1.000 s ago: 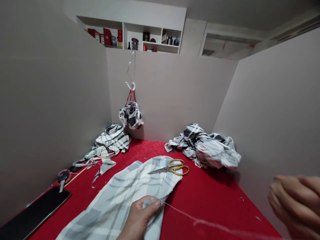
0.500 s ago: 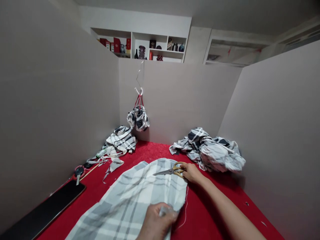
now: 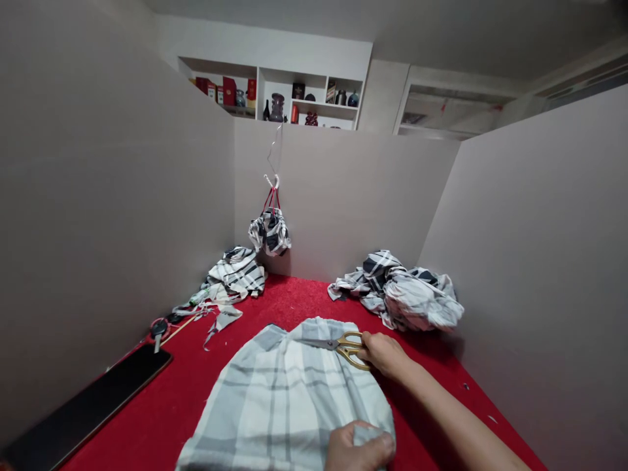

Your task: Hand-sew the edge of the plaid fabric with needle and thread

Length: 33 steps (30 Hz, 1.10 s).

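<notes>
From the head view, two bare hands work on one big piece of cloth. It looks like the work right now is getting the cloth and the scissors ready together. The grey and white plaid cloth [image 3: 289, 392] lies spread out on a red fuzzy table top [image 3: 147, 418], near the person. The right hand [image 3: 385, 353] is at the far edge of the cloth, on the gold handles of the scissors [image 3: 349, 347]. The steel blades lie on the cloth and point left. The right fingers [image 3: 371, 343] are bent and touch the gold loops, but I cannot tell if they really grip them. To lift the scissors, those fingers would need to close around the loops. The left hand [image 3: 358, 448] is at the near edge, and its curled left fingers [image 3: 367, 445] pinch a fold of the cloth. So the cloth is under the scissors and held tight in the left fingers. Farther away, a crumpled plaid pile [image 3: 402, 294] sits on the right, and another plaid pile [image 3: 235, 275] sits on the left. A plaid bundle [image 3: 269, 232] hangs from a white hook [image 3: 271, 181] on red straps. A black tablet [image 3: 88, 399] lies at the left side.
</notes>
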Each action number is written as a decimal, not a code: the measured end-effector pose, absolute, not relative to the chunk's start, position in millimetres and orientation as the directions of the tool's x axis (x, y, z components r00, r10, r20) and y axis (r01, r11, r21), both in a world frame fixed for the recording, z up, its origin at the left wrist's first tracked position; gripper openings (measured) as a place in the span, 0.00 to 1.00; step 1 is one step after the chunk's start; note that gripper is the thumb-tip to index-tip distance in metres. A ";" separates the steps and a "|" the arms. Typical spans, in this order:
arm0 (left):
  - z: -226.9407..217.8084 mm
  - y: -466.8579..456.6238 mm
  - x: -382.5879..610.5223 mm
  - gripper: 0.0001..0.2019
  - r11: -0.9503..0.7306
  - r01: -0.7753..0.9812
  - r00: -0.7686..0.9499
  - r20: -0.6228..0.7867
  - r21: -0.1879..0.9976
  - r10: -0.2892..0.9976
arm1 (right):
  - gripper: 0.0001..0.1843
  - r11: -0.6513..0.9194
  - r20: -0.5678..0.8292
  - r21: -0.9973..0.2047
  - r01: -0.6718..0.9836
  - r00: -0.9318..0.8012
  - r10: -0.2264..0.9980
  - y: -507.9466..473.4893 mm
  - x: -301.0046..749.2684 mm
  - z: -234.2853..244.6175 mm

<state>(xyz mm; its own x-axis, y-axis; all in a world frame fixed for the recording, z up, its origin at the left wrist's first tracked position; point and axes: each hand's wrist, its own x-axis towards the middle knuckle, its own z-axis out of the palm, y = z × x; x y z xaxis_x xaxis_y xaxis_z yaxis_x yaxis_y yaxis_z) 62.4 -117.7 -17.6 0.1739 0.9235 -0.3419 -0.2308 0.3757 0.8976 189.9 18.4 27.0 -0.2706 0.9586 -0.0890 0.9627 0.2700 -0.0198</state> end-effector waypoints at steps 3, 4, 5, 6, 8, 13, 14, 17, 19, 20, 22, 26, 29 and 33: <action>-9.6 -119.6 35.3 0.15 0.319 -0.174 0.157 -0.294 0.932 0.943 | 0.11 0.288 -0.103 0.003 0.958 -0.286 0.953 10.2 188.2 30.0; -7.2 -120.3 25.1 0.16 0.300 -0.137 0.139 -0.282 0.944 0.949 | 0.10 0.296 -0.112 0.001 0.955 -0.294 0.949 5.3 188.4 30.9; -4.8 -120.9 15.6 0.16 0.286 -0.125 0.152 -0.267 0.950 0.952 | 0.10 0.303 -0.120 -0.005 0.953 -0.301 0.946 -0.7 188.9 31.7; -2.3 -121.6 7.4 0.17 0.282 -0.122 0.174 -0.259 0.952 0.950 | 0.09 0.307 -0.127 -0.015 0.952 -0.306 0.943 -7.5 189.7 32.3; 2.7 -122.7 -3.2 0.16 0.284 -0.127 0.205 -0.255 0.950 0.945 | 0.09 0.299 -0.138 -0.042 0.953 -0.302 0.943 -22.4 192.1 33.1; 5.6 -127.8 4.0 0.10 0.219 -0.003 0.295 -0.208 0.976 0.933 | 0.13 0.240 -0.120 -0.131 0.962 -0.255 0.959 -48.8 196.6 37.6; 3.8 -129.4 9.1 0.09 0.190 0.041 0.326 -0.193 0.981 0.925 | 0.14 0.233 -0.114 -0.152 0.961 -0.251 0.961 -50.8 196.0 39.1; -2.7 -135.2 25.8 0.06 0.087 0.104 0.446 -0.125 0.991 0.886 | 0.16 0.207 -0.117 -0.192 0.959 -0.232 0.966 -54.1 187.9 42.8; -4.9 -138.4 34.6 0.05 0.018 0.127 0.475 -0.077 0.992 0.877 | 0.15 0.172 -0.130 -0.182 0.968 -0.197 0.972 -57.3 177.9 42.4; -4.4 -139.5 37.1 0.06 -0.002 0.131 0.480 -0.062 0.991 0.875 | 0.14 0.148 -0.135 -0.165 0.975 -0.171 0.976 -59.6 172.7 41.3; 0.4 -139.7 37.0 0.05 -0.005 0.111 0.495 -0.050 0.994 0.868 | 0.10 0.092 -0.133 -0.120 0.989 -0.108 0.985 -64.7 164.8 38.0; 21.7 -132.2 14.9 0.04 0.161 -0.058 0.383 -0.127 0.985 0.915 | 0.06 0.020 -0.115 -0.096 0.995 -0.031 0.993 -71.3 167.9 33.4; 35.7 -123.9 -10.0 0.06 0.302 -0.288 0.320 -0.207 0.909 0.925 | 0.04 0.031 -0.111 -0.196 0.980 -0.054 0.992 -75.5 177.6 35.7; 35.5 -116.0 -30.5 0.11 0.445 -0.377 0.495 -0.230 0.812 0.838 | 0.07 0.098 -0.100 -0.463 0.881 -0.162 0.982 -96.8 188.7 55.0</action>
